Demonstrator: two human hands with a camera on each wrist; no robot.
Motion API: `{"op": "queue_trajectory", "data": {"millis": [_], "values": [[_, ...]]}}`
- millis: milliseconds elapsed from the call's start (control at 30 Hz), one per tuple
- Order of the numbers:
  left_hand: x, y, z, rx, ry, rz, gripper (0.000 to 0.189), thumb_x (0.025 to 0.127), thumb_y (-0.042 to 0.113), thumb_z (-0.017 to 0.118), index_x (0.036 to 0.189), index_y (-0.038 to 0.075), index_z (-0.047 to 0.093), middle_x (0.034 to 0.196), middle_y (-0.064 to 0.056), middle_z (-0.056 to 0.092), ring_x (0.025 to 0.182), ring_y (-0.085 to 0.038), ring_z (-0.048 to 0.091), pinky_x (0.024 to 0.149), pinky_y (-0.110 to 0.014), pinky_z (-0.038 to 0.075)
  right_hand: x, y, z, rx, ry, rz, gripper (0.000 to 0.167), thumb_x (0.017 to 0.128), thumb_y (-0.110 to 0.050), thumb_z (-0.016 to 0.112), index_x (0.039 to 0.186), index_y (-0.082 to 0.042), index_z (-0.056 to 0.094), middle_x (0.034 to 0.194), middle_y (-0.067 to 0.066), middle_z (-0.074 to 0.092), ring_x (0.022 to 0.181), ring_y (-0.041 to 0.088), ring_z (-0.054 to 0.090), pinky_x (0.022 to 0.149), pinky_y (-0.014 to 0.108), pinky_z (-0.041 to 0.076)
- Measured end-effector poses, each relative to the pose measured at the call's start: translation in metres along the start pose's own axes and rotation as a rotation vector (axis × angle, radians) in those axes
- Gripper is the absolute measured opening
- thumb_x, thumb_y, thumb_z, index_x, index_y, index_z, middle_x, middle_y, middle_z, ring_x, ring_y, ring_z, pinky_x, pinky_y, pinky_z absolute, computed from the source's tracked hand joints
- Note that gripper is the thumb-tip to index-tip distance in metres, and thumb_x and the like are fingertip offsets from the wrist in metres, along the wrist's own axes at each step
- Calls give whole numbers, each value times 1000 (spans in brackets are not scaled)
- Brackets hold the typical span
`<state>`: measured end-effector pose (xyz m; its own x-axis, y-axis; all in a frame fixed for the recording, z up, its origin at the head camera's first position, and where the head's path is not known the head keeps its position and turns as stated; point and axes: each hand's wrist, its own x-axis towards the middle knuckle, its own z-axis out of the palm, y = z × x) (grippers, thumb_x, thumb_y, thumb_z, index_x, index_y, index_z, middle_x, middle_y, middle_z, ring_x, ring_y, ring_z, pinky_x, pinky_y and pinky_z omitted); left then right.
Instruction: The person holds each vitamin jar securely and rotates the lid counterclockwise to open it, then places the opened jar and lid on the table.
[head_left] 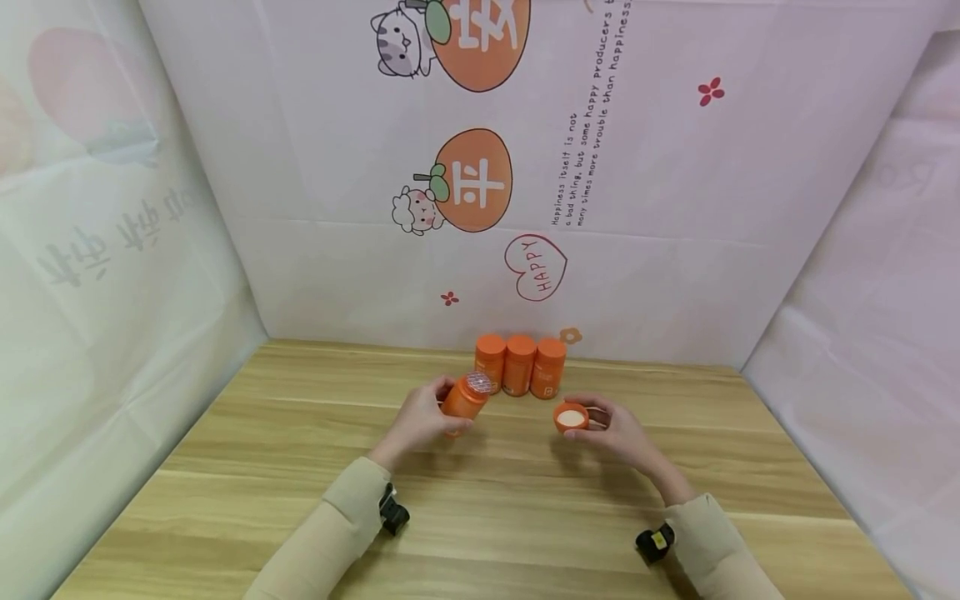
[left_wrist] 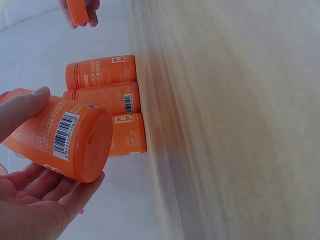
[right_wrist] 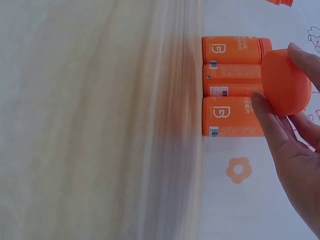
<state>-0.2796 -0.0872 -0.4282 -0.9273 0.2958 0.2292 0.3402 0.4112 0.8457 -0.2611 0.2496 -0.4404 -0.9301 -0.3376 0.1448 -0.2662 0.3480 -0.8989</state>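
Note:
My left hand [head_left: 423, 421] grips an orange bottle [head_left: 462, 400] round its body, tilted, its lidless mouth showing a silvery patterned seal [head_left: 479, 382]. The left wrist view shows this bottle's flat base and a white barcode label [left_wrist: 65, 136]. In my right hand [head_left: 611, 429] is an orange screw cap [head_left: 561, 419], pinched between thumb and fingers, its pale inside turned up toward the head camera. From the right wrist, the smooth outside of the cap [right_wrist: 285, 82] shows. Both hands are raised over the wooden table, apart from each other.
Three capped orange bottles [head_left: 519, 367] stand side by side at the back of the wooden table [head_left: 300, 467], just beyond the hands. Behind them rises a white printed cloth [head_left: 637, 292]; more white cloth hangs at the left and right.

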Motion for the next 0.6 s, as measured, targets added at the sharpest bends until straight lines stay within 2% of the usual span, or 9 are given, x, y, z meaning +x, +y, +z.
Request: {"op": "queue_trajectory", "data": {"millis": [200, 333, 600], "values": [[4, -7, -3, -3, 24, -38, 50, 67, 10, 84, 111, 9, 59, 107, -7, 66, 96, -21, 63, 86, -40, 51, 0, 1, -3, -74, 26, -13, 59, 80, -22, 76, 131, -6, 53, 126, 17, 58, 112, 31, 58, 83, 21, 50], [6, -11, -7, 5, 31, -59, 50, 67, 11, 84, 109, 10, 59, 106, -6, 66, 96, -21, 62, 86, -41, 51, 1, 6, -6, -123, 51, -12, 59, 80, -25, 76, 130, -5, 53, 123, 14, 59, 109, 30, 58, 84, 22, 49], [10, -16, -13, 57, 46, -95, 50, 67, 12, 84, 111, 9, 59, 108, -6, 66, 98, -22, 62, 88, -43, 49, 3, 10, -13, -137, 71, -15, 61, 79, -26, 77, 130, -2, 53, 123, 16, 59, 108, 29, 58, 84, 21, 50]]}}
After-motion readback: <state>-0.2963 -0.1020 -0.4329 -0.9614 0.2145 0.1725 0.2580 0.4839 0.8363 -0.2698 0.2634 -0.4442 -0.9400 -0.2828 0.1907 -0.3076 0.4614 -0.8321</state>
